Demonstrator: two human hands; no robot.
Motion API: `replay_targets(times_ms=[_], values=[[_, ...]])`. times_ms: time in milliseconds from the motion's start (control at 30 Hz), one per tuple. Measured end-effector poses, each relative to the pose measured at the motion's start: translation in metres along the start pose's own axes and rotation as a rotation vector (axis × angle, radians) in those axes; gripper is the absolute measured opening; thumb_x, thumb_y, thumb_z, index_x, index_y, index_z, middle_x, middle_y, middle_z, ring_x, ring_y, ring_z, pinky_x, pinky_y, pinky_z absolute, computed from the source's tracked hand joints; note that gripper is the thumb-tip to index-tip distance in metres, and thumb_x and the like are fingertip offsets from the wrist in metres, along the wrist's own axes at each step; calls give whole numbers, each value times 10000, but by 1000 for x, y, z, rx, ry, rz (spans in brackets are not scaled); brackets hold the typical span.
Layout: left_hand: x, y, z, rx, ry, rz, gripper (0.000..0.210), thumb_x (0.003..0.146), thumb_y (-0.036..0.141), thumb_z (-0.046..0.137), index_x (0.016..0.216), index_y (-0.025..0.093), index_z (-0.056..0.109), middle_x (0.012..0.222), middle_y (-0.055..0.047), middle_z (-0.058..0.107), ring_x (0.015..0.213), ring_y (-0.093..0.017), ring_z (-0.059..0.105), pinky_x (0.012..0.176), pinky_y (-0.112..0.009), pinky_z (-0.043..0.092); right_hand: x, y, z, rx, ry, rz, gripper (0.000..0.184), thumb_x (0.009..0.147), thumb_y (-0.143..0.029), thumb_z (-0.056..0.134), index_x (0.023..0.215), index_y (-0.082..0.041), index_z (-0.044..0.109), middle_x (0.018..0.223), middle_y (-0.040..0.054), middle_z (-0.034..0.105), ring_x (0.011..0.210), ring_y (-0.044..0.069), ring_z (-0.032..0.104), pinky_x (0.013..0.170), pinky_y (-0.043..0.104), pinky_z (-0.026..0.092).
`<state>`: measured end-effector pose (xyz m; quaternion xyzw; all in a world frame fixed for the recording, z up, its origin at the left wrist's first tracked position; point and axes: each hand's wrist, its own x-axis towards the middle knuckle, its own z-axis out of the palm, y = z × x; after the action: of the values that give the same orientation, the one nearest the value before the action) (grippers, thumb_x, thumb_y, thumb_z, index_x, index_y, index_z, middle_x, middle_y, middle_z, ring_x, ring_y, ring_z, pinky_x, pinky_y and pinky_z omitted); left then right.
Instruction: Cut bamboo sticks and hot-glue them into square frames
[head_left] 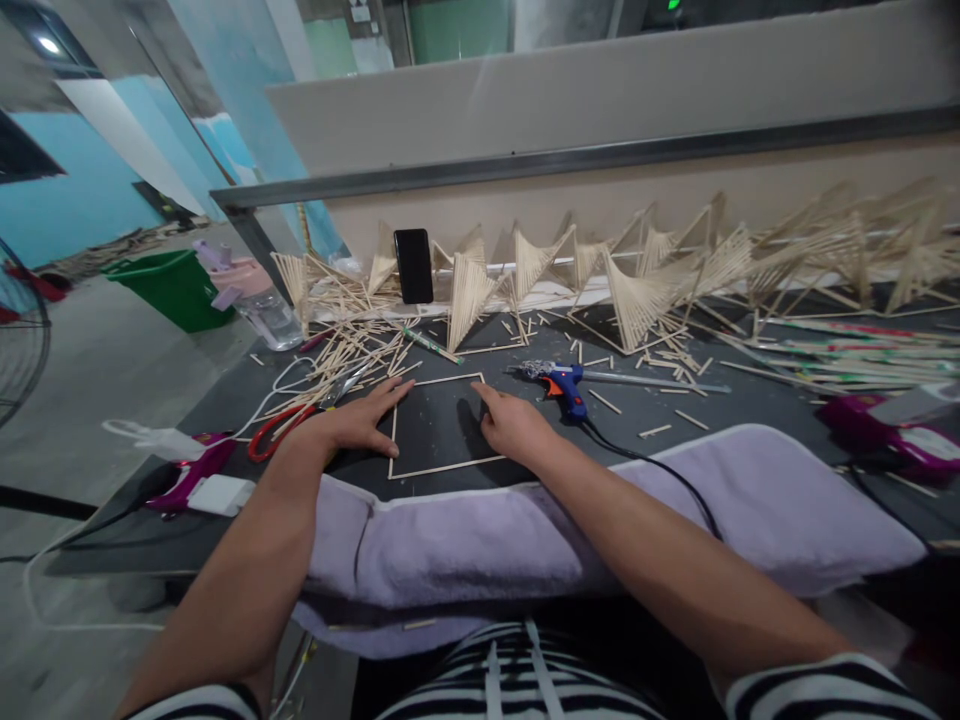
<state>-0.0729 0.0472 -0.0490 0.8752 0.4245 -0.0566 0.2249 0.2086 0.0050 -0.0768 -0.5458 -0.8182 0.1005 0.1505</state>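
A square frame of thin wooden sticks point(442, 467) lies flat on the dark tabletop. My left hand point(364, 418) is at its left side, thumb and fingers spread, the fingertips touching the stick near both left corners. Over the right side is my right hand point(514, 420), its index finger at the far right corner and the other fingers curled in; it covers most of that side. To the right of it rests a blue hot glue gun point(566, 385) with a clear glue stick in its back. Red-handled scissors point(281, 430) lie beside my left wrist.
Fan-shaped stick structures point(637, 295) line the back, with a black phone point(414, 266) propped among them. Loose sticks point(360, 350) are heaped at the back left. A lilac towel point(465, 550) covers the front edge. Power strips point(191, 475) and cables lie at the sides.
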Motion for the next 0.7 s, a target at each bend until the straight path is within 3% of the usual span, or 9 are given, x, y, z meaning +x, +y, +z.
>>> replay_targets(times_ms=[467,700], values=[[0,1,-1,11,7,5,1115,609,578,657,1426,233,-18,1490,-131,-80,1346,-347,-12,1078,-471,142,1,2,4,10,31,-7,588,769,-160,417,1346,-176,307,1165,111,576,964,221,591,799,288,428],[0,-1,0,0,2,12,1104,618,567,659,1424,248,-26,1492,-122,-81,1350,-332,-11,1082,-463,136,1,0,1,3,-21,13,594,786,-156,417,1362,-175,275,1220,117,545,1016,203,567,831,275,409]])
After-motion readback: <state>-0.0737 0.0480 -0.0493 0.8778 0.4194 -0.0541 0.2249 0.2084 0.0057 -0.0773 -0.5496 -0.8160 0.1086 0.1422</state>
